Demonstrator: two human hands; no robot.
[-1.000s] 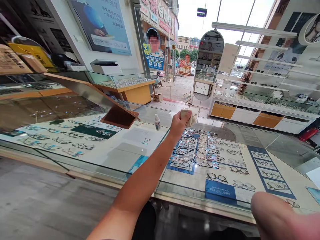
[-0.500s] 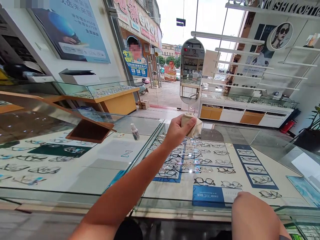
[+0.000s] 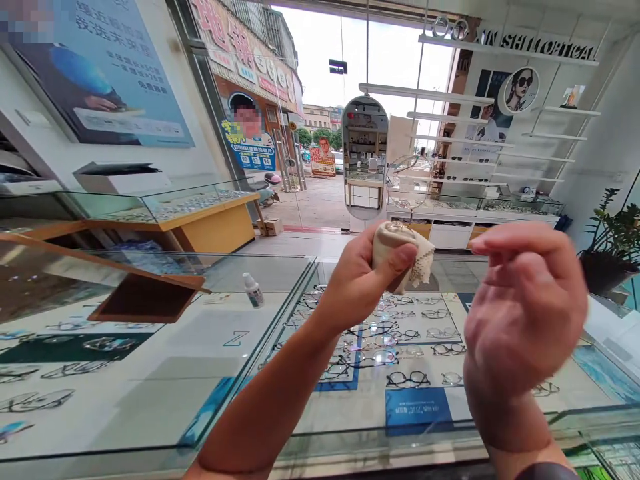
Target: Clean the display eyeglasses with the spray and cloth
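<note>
The left hand (image 3: 357, 283) is pinching a folded beige cloth (image 3: 386, 245), with the thumb pressing on its near side. Above the cloth, a thin-rimmed pair of glasses (image 3: 406, 164) is showing against the bright background; where exactly the cloth is gripping it, I cannot tell. Both are being held in the air over the glass table (image 3: 215, 380). The right hand (image 3: 525, 307) is hovering near the cloth, apart from it, and its fingers are bending inward; because of blur, I cannot tell if the fingertips are pressing together. Under the glass, rows of spectacle frames (image 3: 407, 379) are lying near a blue card (image 3: 419, 408). A small white bottle (image 3: 253, 291) is standing on the table, to the left of the cloth.
</note>
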